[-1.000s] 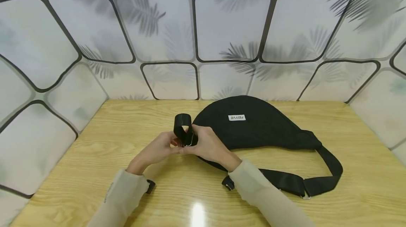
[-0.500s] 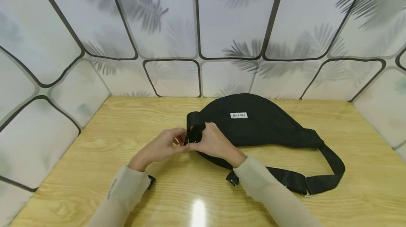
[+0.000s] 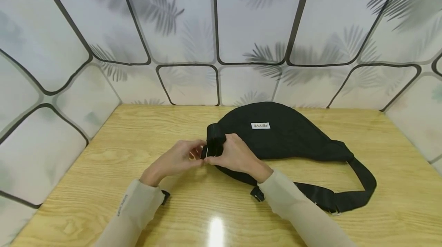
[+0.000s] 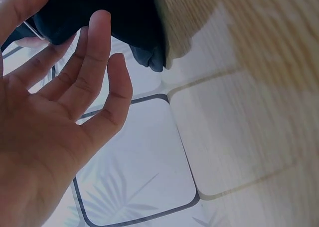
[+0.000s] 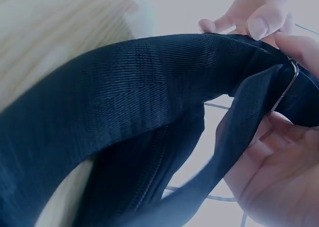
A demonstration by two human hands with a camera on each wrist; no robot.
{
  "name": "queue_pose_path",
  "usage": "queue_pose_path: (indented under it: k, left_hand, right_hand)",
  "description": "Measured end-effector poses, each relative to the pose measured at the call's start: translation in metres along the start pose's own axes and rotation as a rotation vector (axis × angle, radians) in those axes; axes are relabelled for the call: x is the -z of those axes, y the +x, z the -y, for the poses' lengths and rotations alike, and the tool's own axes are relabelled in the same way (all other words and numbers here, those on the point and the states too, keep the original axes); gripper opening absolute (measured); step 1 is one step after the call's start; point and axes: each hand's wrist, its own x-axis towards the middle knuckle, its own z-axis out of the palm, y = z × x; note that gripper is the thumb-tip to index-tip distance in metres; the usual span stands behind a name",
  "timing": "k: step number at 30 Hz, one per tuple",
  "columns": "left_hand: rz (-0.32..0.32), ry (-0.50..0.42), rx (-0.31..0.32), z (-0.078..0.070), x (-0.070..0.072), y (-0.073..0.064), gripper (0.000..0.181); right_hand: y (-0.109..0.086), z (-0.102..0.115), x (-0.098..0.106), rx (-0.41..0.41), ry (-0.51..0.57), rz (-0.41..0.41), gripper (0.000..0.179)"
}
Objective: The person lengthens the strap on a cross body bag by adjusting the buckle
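A black waist bag with a small white label lies on the table, its webbing strap running to both hands. My right hand pinches the strap beside a thin metal slider, thumb above and fingers below. From the other side, my left hand pinches the webbing just past the slider between thumb and index finger. Its other fingers fan out loosely in the left wrist view. A loop of webbing stands up above the hands, and a second strap layer passes through the slider.
The bag's other strap portion curves along the table at right, with another metal slider. Small black devices show at both cuffs. A patterned backdrop rises behind the table.
Both hands and the strap have shifted a little to the right. The right hand has drawn slightly away from the left, and the standing loop has moved right with it.
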Motion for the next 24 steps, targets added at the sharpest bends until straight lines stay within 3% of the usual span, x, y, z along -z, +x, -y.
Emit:
queue_pose_path:
  k: [4, 9, 17, 24]
  left_hand:
    - [0.01, -0.008, 0.008, 0.001, -0.001, 0.001, 0.033]
    - [0.01, -0.01, 0.061, 0.004, 0.001, -0.002, 0.038]
    - [0.008, 0.0, 0.062, 0.007, 0.002, -0.004, 0.041]
    - [0.007, 0.021, 0.064, 0.006, 0.003, -0.003, 0.043]
  right_hand:
    - [-0.004, 0.0, 0.004, -0.047, 0.011, -0.016, 0.03]
    - [-0.009, -0.005, 0.013, -0.108, 0.056, -0.043, 0.035]
    - [-0.019, -0.011, 0.023, -0.092, 0.084, -0.027, 0.034]
    - [-0.028, -0.012, 0.037, -0.065, 0.03, -0.035, 0.031]
